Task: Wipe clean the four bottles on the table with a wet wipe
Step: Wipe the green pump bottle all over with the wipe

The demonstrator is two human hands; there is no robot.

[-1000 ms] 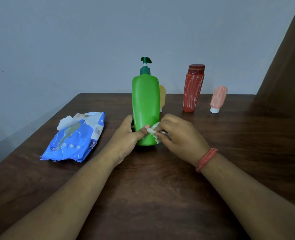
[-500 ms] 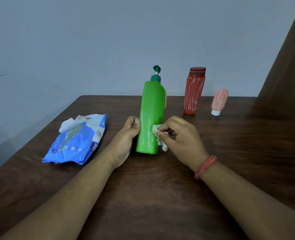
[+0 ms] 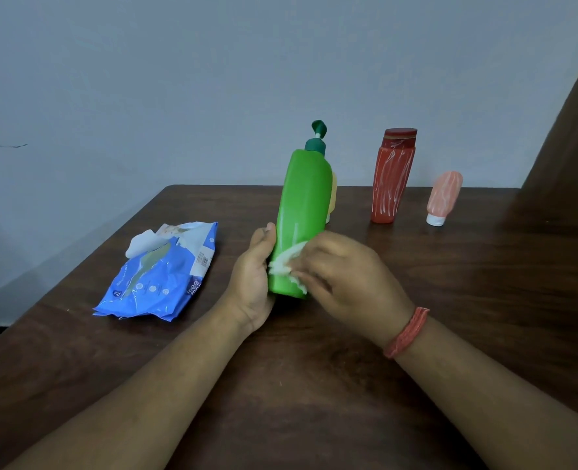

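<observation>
A tall green pump bottle (image 3: 303, 205) leans to the right at the table's middle, its base on the wood. My left hand (image 3: 253, 276) grips its lower left side. My right hand (image 3: 342, 276) presses a crumpled white wet wipe (image 3: 287, 262) against the lower front of the bottle. Behind the green bottle a yellow bottle (image 3: 332, 195) is mostly hidden. A red bottle (image 3: 392, 178) with white streaks stands to the right, and a small pink tube (image 3: 443, 198) stands on its white cap further right.
A blue pack of wet wipes (image 3: 158, 276), with one wipe sticking out of its top, lies on the left of the dark wooden table (image 3: 314, 385). A grey wall rises behind the table's far edge. A brown panel stands at the right.
The green bottle has been turned and tipped to the right. My right hand has slid the wipe from the bottle's right side across its lower front, and my left hand has shifted its grip.
</observation>
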